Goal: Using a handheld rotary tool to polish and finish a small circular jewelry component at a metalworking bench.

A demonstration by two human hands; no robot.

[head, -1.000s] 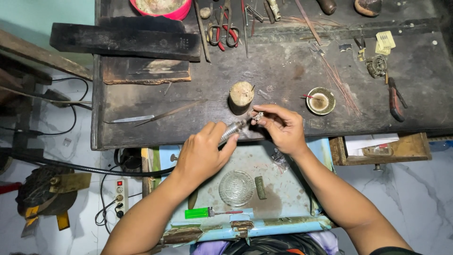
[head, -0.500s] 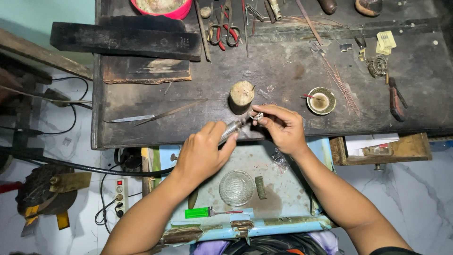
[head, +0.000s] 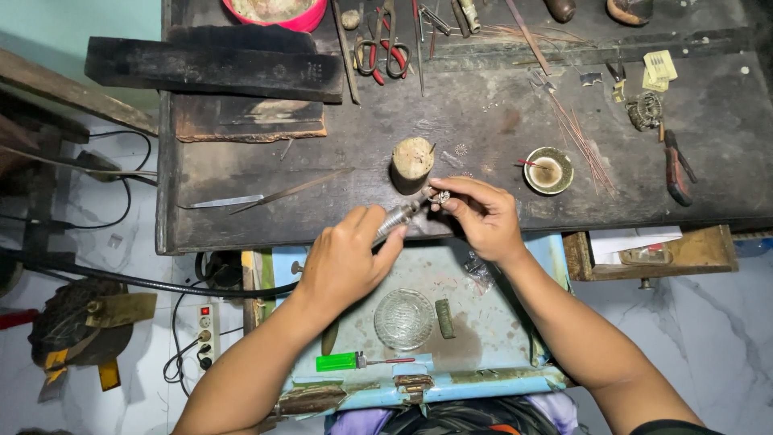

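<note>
My left hand (head: 348,256) grips a metal rotary handpiece (head: 397,216) whose tip points up and right. My right hand (head: 481,213) pinches a small silvery ring-like piece (head: 440,196) at the tool's tip. Both hands meet over the front edge of the dark workbench (head: 241,221), just below a short wooden stump (head: 412,161). The handpiece's black flexible shaft (head: 161,283) trails off to the left under my left wrist.
A pale blue open drawer (head: 515,318) below my hands holds a glass dish (head: 404,319), a small metal cylinder (head: 444,317) and a green lighter (head: 338,362). On the bench lie red-handled pliers (head: 383,50), tweezers (head: 266,193), copper wires (head: 584,141), a small round bowl (head: 547,170) and dark blocks (head: 213,68).
</note>
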